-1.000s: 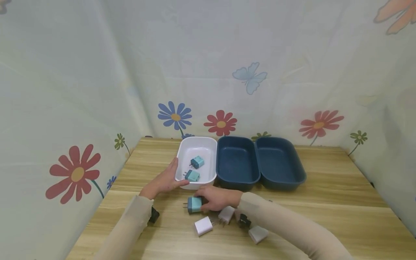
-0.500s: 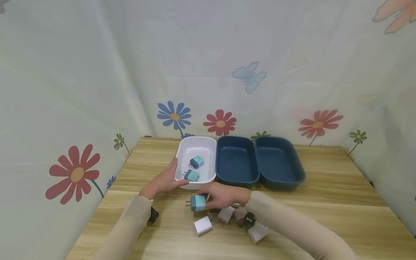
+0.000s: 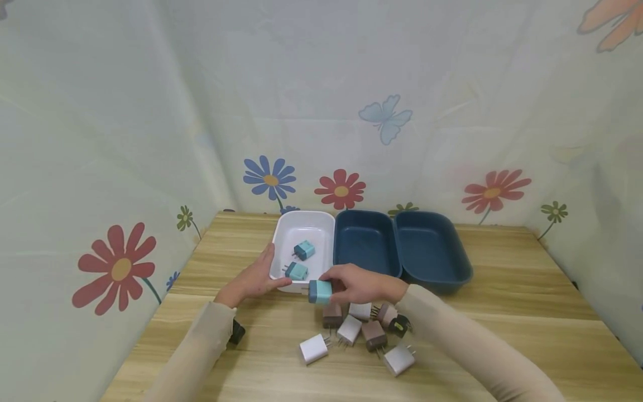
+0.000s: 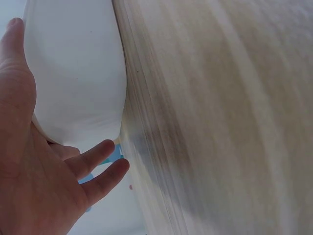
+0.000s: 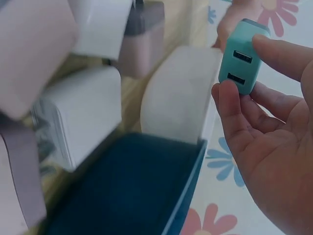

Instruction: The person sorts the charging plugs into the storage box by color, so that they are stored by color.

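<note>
Turquoise-and-slate USB wall charger [image 3: 320, 291], pinched between the thumb and fingers of a person's right hand [image 3: 364, 285], is held off the worktop [image 3: 507, 318] just beyond a loose cluster that includes a white charger [image 3: 313, 350], a brown charger [image 3: 374, 335] and a black plug [image 3: 399, 326]. It juts to the left of that grip, long axis running crosswise, prongs pointing left, twin ports facing back toward the wrist. The near right corner of a white tray [image 3: 301, 287] is just beside it; whether the charger stands over the rim or just short of it cannot be told. The right hand is the nearer to it. The left hand [image 3: 253, 281], fingers extended, rests against the tray's left side with its thumb at the front rim. Inside the tray, a second turquoise charger [image 3: 297, 272] lies toward the front, a third charger [image 3: 304, 250] behind it. At right sit a middle navy tray [image 3: 366, 251] and a right navy tray [image 3: 436, 254], backed by a flower-printed curtain [image 3: 432, 67].
</note>
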A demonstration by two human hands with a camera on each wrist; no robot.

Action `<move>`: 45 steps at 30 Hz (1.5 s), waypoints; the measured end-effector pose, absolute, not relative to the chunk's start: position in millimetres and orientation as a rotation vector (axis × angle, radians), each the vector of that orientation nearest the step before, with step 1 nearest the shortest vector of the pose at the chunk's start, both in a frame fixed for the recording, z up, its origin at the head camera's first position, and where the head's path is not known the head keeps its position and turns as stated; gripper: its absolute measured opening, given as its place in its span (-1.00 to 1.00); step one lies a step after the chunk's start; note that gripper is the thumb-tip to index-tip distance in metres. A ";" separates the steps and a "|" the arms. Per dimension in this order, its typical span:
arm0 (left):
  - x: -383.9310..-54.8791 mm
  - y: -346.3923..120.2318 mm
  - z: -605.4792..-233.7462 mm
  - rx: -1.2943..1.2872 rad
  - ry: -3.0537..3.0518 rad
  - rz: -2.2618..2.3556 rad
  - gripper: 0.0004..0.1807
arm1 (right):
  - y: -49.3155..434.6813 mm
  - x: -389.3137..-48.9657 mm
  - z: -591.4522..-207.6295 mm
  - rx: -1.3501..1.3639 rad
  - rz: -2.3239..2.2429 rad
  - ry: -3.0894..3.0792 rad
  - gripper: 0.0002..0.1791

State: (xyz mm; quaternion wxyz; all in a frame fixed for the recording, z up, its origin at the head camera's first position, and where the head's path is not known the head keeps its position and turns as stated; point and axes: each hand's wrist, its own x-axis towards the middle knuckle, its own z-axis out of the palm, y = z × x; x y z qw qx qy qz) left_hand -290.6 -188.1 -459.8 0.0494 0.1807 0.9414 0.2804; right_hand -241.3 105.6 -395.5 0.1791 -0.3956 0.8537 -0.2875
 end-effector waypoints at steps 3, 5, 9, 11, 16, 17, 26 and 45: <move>-290.5 -188.5 -460.0 0.559 2.872 0.830 0.31 | 109.8 -244.8 -391.7 -1.109 -0.803 2.445 -0.51; -290.6 -188.7 -460.2 0.566 2.875 0.820 0.33 | 111.2 -248.0 -389.8 -1.130 -0.778 2.479 -0.52; -290.6 -189.2 -459.9 0.576 2.872 0.816 0.32 | 112.2 -255.5 -387.3 -1.158 -0.756 2.540 -0.53; -290.7 -189.3 -459.8 0.573 2.868 0.818 0.31 | 111.7 -259.8 -386.6 -1.146 -0.782 2.550 -0.53; -291.9 -189.8 -460.2 0.564 2.858 0.805 0.30 | 108.8 -271.7 -388.5 -1.091 -0.817 2.575 -0.51; -292.2 -189.9 -460.2 0.564 2.857 0.799 0.30 | 108.0 -273.9 -389.0 -1.080 -0.813 2.585 -0.51; -292.0 -190.8 -459.4 0.553 2.855 0.794 0.29 | 101.1 -292.2 -392.3 -0.989 -0.796 2.640 -0.49; -291.3 -188.9 -458.6 0.537 2.845 0.796 0.28 | 92.2 -317.9 -396.2 -0.876 -0.715 2.676 -0.45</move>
